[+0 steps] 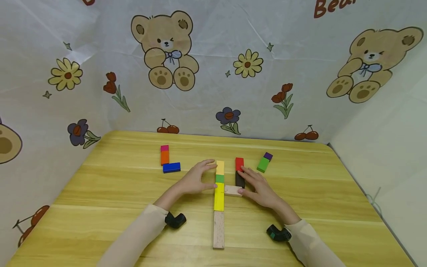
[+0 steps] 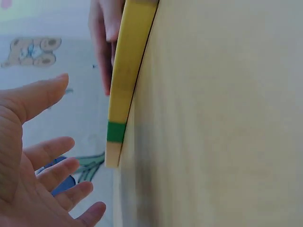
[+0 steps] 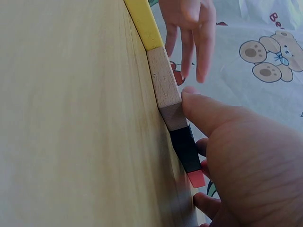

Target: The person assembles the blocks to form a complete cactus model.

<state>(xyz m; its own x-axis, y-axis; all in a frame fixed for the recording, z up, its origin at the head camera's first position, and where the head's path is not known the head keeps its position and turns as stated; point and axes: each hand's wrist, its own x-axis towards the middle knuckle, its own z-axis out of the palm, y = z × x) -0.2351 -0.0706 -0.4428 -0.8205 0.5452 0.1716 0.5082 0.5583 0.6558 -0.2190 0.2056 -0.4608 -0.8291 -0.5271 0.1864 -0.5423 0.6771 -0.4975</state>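
Note:
A straight row of blocks lies on the table: a pale yellow block, a thin green block, a bright yellow block and a long plain wooden block. From its right side juts a shorter plain wooden block, followed by a black block and a red block running away from me. My left hand hovers left of the row, fingers spread and holding nothing. My right hand has its thumb at the short wooden block's end and its fingers along the black and red blocks.
At the back left lie a blue block, an orange block and a magenta block. Right of the red block are a light green block and a purple block. A bear-print cloth hangs behind the table.

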